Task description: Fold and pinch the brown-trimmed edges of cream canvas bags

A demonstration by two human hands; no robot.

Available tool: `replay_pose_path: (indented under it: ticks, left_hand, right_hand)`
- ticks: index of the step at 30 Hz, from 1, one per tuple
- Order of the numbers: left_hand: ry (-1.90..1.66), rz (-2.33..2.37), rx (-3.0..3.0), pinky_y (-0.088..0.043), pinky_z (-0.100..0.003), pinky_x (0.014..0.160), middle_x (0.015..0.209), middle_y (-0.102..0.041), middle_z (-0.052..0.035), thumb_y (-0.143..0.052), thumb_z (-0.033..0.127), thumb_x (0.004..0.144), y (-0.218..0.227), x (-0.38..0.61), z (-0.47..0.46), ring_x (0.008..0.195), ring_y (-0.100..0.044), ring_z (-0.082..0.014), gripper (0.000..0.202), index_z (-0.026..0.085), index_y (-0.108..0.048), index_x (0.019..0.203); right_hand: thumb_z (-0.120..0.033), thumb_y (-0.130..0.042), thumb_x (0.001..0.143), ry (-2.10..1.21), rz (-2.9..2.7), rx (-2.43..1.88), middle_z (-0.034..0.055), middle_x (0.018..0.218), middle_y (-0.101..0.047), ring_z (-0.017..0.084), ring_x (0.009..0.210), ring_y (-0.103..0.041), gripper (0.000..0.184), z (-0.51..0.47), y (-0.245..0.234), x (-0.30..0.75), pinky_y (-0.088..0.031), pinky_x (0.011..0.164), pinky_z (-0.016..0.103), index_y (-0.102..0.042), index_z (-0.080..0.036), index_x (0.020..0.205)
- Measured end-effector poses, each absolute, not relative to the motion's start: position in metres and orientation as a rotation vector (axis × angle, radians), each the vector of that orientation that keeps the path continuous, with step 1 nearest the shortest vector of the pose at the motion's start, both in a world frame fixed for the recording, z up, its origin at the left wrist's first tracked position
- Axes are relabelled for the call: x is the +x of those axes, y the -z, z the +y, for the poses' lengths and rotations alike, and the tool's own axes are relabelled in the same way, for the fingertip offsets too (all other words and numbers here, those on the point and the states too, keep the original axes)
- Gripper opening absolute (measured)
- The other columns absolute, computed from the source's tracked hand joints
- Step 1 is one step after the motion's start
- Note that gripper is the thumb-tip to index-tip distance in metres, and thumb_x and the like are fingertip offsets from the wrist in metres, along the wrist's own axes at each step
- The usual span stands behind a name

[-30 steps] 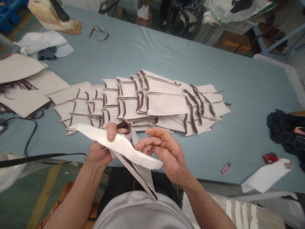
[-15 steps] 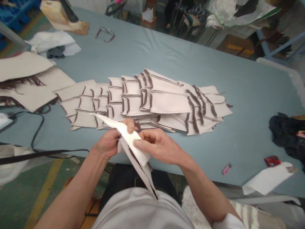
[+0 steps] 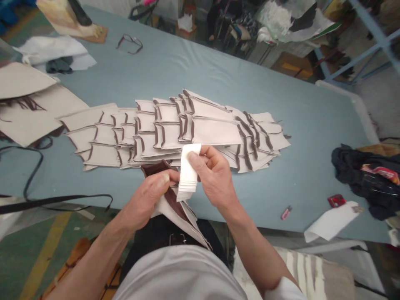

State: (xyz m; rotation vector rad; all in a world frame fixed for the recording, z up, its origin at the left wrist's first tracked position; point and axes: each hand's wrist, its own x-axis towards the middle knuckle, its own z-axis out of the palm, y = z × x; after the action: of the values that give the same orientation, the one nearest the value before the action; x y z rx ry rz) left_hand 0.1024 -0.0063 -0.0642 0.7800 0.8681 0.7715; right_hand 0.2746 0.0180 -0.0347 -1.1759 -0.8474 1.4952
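Observation:
My left hand (image 3: 151, 193) is closed on a beige fabric pouch (image 3: 173, 212) with a dark brown inside, held in front of my waist at the table's near edge. Between the thumb and fingers of my right hand (image 3: 215, 175) is a stack of white strips (image 3: 188, 173), fanned into layers at its lower end. The strips hang just beside the pouch's open side; whether they touch it I cannot tell. Beyond both hands lies a long overlapping row of beige pouches (image 3: 215, 130) with dark brown edges.
Flat beige pieces (image 3: 28, 112) with brown threads lie at the left, by a black cord (image 3: 34, 175). Glasses (image 3: 129, 43) rest toward the back. A pink lighter (image 3: 286, 212), a white sheet (image 3: 331, 221) and dark cloth (image 3: 353, 179) are on the right of the blue-grey table (image 3: 250, 83).
My right hand has lifted the white strips off the pouch and turned them upright. The pouch, in my left hand, now shows its brown inside. The whole view has shifted slightly.

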Motion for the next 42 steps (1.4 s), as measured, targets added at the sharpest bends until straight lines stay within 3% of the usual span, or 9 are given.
replay_pose_path:
  ticks: [3, 6, 12, 22, 27, 33, 42]
  left_hand:
    - [-0.724, 0.888, 0.893, -0.051, -0.022, 0.058, 0.078, -0.073, -0.0031, -0.077, 0.06, 0.09, 0.052, 0.1, -0.015, 0.063, -0.062, -0.0144, 0.047, 0.016, -0.076, 0.105]
    - [-0.721, 1.021, 1.003, -0.042, -0.018, 0.051, 0.067, -0.065, 0.0015, -0.079, 0.05, 0.09, 0.04, 0.101, -0.018, 0.057, -0.054, -0.0107, 0.035, 0.016, -0.074, 0.094]
    - [-0.735, 1.071, 1.065, -0.037, -0.018, 0.049, 0.061, -0.057, 0.0045, -0.073, 0.045, 0.093, 0.037, 0.099, -0.026, 0.052, -0.046, -0.0088, 0.03, 0.016, -0.069, 0.086]
    - [-0.718, 1.034, 1.123, -0.037, -0.021, 0.05, 0.068, -0.061, 0.0024, -0.073, 0.043, 0.088, 0.03, 0.096, -0.038, 0.057, -0.049, -0.011, 0.028, 0.015, -0.071, 0.091]
    - [-0.707, 1.09, 1.164, -0.035, -0.021, 0.05, 0.064, -0.055, 0.0037, -0.071, 0.046, 0.09, 0.031, 0.095, -0.046, 0.056, -0.043, -0.0101, 0.032, 0.015, -0.068, 0.085]
    - [-0.687, 1.078, 1.173, -0.04, -0.022, 0.054, 0.069, -0.061, 0.0003, -0.07, 0.049, 0.09, 0.036, 0.094, -0.055, 0.06, -0.05, -0.0125, 0.036, 0.014, -0.069, 0.087]
    - [-0.701, 1.071, 1.215, -0.039, -0.023, 0.055, 0.067, -0.058, 0.0011, -0.069, 0.048, 0.092, 0.037, 0.103, -0.062, 0.06, -0.049, -0.0125, 0.034, 0.015, -0.067, 0.083]
  right_hand:
    - [-0.049, -0.079, 0.081, -1.433, -0.83, -1.237, -0.0066, 0.059, -0.063, 0.01, 0.049, -0.054, 0.035, 0.013, 0.036, 0.268, -0.042, 0.046, 0.021, -0.061, -0.021, 0.092]
    - [-0.047, -0.077, 0.082, -1.368, -0.834, -1.297, -0.0063, 0.059, -0.064, 0.01, 0.05, -0.055, 0.033, 0.006, 0.036, 0.262, -0.043, 0.047, 0.021, -0.061, -0.021, 0.093]
    - [-0.047, -0.076, 0.082, -1.315, -0.835, -1.351, -0.006, 0.059, -0.065, 0.01, 0.05, -0.054, 0.032, -0.007, 0.039, 0.253, -0.042, 0.048, 0.021, -0.06, -0.021, 0.091]
    - [-0.043, -0.072, 0.086, -1.268, -0.865, -1.381, -0.0055, 0.062, -0.065, 0.011, 0.052, -0.054, 0.027, -0.03, 0.043, 0.245, -0.042, 0.05, 0.022, -0.06, -0.02, 0.092]
    - [-0.043, -0.071, 0.087, -1.212, -0.898, -1.397, -0.005, 0.066, -0.067, 0.011, 0.055, -0.056, 0.026, -0.04, 0.044, 0.242, -0.043, 0.051, 0.023, -0.06, -0.021, 0.095]
    - [-0.043, -0.07, 0.089, -1.211, -0.892, -1.387, -0.0051, 0.066, -0.066, 0.01, 0.055, -0.054, 0.026, -0.051, 0.045, 0.242, -0.041, 0.051, 0.022, -0.06, -0.02, 0.096]
    - [-0.047, -0.069, 0.088, -1.213, -0.861, -1.406, -0.0049, 0.067, -0.065, 0.011, 0.055, -0.054, 0.029, -0.064, 0.047, 0.251, -0.041, 0.052, 0.024, -0.061, -0.021, 0.096]
